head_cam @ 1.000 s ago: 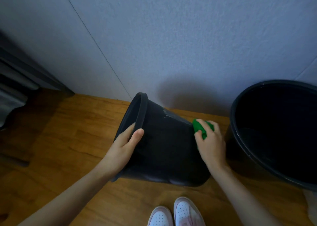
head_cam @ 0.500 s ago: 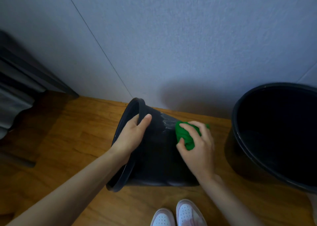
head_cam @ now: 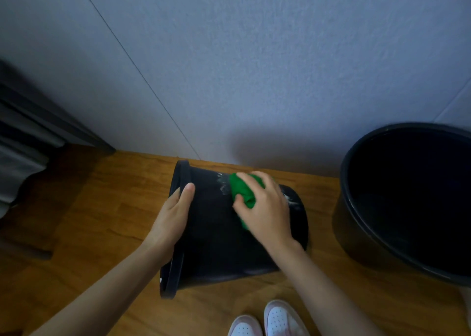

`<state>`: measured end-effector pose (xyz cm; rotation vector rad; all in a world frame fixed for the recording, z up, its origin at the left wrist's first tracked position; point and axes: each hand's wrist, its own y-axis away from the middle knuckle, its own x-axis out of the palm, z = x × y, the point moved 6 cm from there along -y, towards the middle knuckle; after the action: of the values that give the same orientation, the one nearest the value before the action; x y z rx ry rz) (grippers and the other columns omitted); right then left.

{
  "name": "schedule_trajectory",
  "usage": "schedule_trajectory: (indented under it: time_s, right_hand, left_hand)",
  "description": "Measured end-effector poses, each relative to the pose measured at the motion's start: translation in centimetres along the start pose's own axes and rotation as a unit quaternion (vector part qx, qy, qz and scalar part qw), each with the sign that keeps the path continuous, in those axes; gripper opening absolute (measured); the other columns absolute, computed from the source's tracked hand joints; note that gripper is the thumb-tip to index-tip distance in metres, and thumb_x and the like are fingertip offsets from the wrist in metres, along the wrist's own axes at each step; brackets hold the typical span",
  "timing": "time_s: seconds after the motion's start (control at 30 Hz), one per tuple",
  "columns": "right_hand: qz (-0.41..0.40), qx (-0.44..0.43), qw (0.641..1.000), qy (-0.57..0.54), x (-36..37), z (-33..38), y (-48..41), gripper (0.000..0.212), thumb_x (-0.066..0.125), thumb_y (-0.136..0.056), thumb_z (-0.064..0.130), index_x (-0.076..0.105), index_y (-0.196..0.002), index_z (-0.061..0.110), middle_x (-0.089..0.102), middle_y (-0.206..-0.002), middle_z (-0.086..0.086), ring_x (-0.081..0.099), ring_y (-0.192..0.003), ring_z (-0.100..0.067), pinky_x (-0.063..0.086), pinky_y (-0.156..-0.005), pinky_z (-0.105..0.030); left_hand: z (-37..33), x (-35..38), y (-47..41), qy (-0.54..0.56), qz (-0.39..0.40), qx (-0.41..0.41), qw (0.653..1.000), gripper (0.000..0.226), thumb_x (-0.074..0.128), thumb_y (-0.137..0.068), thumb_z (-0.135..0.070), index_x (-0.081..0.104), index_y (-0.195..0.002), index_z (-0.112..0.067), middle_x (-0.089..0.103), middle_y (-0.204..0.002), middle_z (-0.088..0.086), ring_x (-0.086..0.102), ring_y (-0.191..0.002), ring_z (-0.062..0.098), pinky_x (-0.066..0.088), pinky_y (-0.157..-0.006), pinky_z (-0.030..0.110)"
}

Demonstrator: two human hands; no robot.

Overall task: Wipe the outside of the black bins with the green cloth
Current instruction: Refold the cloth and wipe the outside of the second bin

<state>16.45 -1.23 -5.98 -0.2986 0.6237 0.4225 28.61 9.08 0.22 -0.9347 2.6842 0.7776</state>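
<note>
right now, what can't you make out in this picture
Head view:
Crumpled green cloth: mostly covered by the right hand.
Tipped black plastic bin: floor side and inside face away.
Left hand: fingertips hidden behind the bin's rim.
Upright black bin: cut off by the right edge.

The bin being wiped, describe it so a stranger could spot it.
Two black bins sit on the wooden floor by the grey wall. It is the left bin, tipped on its side, green cloth pressed against it; the right bin stands upright, untouched.
</note>
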Motion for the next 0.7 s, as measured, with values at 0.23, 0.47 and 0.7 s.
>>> schedule_trajectory:
  time_s: [0.23,0.47,0.7]
  right_hand:
    - [-0.019,0.216,0.976,0.029,-2.2,-11.0,0.0,0.041,0.056,-0.087,0.021,0.054,-0.128,0.021,0.047,-0.128,-0.011,0.05,-0.111,-0.032,0.039,-0.093,-0.036]
    - [-0.084,0.09,0.988,0.093,-1.9,-5.2,0.7,0.037,0.054,-0.07,0.029,0.069,-0.104,0.024,0.058,-0.114,-0.006,0.056,-0.103,-0.032,0.041,-0.084,-0.045]
    - [-0.068,-0.035,0.997,-0.019,-0.7,5.7,0.3,0.056,0.043,-0.075,0.041,0.052,-0.128,0.029,0.051,-0.128,0.0,0.052,-0.116,-0.021,0.046,-0.087,-0.045]
  left_hand:
    - [0.5,-0.3,0.2,-0.005,-0.004,0.021,1.0,0.028,0.034,-0.097,-0.04,0.06,-0.098,-0.028,0.065,-0.101,-0.001,0.061,-0.098,0.016,0.047,-0.08,0.032]
    - [0.3,0.4,0.1,-0.039,0.009,0.053,0.998,0.029,0.034,-0.097,-0.039,0.059,-0.106,-0.026,0.066,-0.104,-0.003,0.061,-0.099,0.012,0.047,-0.087,0.03]
    - [-0.3,1.2,0.3,-0.074,0.001,0.084,0.994,0.028,0.037,-0.098,-0.033,0.061,-0.091,-0.019,0.067,-0.085,-0.003,0.064,-0.08,0.006,0.044,-0.065,0.016]
